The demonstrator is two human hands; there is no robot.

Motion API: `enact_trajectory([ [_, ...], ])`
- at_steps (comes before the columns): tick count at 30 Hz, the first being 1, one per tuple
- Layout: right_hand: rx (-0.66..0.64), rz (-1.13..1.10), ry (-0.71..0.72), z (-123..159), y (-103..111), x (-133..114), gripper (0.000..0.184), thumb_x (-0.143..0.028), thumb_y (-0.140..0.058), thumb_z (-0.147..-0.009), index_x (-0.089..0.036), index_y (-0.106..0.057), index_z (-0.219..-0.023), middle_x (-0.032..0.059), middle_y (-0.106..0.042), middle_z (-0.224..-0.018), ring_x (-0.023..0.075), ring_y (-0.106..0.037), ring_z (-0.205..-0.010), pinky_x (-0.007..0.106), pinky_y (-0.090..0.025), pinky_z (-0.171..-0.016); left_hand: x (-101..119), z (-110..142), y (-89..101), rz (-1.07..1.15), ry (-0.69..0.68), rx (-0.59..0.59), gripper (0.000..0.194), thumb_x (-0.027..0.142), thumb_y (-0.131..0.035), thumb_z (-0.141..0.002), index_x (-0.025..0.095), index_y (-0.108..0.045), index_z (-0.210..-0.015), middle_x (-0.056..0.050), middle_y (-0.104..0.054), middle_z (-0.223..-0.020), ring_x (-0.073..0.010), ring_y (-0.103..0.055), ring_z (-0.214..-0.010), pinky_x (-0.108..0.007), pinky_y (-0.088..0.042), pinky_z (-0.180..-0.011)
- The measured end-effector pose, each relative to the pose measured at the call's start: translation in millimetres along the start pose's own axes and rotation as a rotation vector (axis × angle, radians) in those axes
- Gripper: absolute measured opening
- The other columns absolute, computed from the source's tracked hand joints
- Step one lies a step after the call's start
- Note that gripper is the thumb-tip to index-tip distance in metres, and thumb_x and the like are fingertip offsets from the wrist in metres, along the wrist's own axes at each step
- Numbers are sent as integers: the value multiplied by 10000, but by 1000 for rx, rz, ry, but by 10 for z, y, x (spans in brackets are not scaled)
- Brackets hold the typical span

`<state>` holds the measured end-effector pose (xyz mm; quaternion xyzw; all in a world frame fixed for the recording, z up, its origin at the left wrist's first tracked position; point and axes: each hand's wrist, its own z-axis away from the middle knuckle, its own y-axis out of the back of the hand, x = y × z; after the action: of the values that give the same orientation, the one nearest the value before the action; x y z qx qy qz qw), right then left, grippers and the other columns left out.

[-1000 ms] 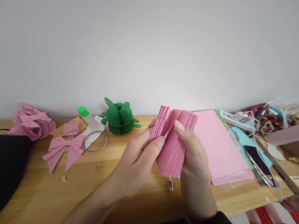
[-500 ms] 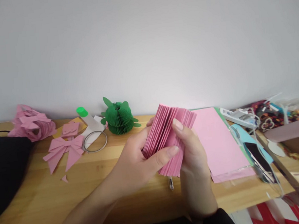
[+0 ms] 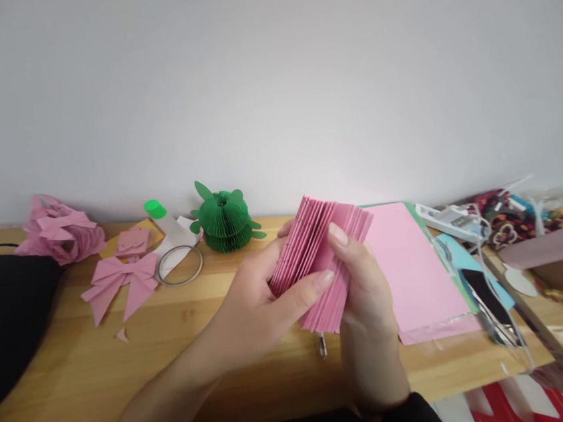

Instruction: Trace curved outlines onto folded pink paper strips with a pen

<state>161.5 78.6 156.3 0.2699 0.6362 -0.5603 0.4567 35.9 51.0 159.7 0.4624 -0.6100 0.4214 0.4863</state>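
Observation:
A thick bundle of pleated pink paper [image 3: 309, 235] is held tilted above the table between both hands. My left hand [image 3: 265, 293] wraps its left side, the thumb lying across the folds. On the other side, my right hand [image 3: 364, 283] is closed round the bundle with its thumb pressing on the upper face. The folds fan a little apart near the thumbs. Both hands hide the lower back of the bundle. Just below it, the metal tip of a pen-like object [image 3: 322, 345] shows on the table.
At left lie a pink paper bow [image 3: 122, 278], a metal ring [image 3: 159, 267], a green-capped glue bottle [image 3: 173, 229] and a crumpled pink bundle [image 3: 57, 231]. A green pleated paper ball [image 3: 225, 223] stands by the wall. Pink sheets [image 3: 413, 271], a phone [image 3: 490, 303] and cables lie right.
The pink pleats have shifted very slightly to the right with both hands, and the left thumb has moved up a little. Otherwise the grip looks the same.

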Motion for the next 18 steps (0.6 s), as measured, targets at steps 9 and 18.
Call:
enact_trajectory([
  [9, 1, 6, 10, 14, -11, -9, 300, -535, -758, -766, -249, -695, -831, 25, -718, -801, 235, -707, -788, 437, -601, -812, -14, -6, -2, -16, -28, 1, 90, 263, -599, -897, 177, -615, -877, -8, -631, -862, -150, -609, -767, -215, -501, -588],
  [18, 20, -3, -9, 17, -19, -13, 316, -539, -776, -742, -251, -694, -842, 25, -722, -814, 236, -702, -796, 436, -599, -830, -26, -3, -1, -38, -47, 5, 75, 239, -586, -919, 187, -616, -873, -8, -649, -927, -158, -622, -848, -221, -516, -648],
])
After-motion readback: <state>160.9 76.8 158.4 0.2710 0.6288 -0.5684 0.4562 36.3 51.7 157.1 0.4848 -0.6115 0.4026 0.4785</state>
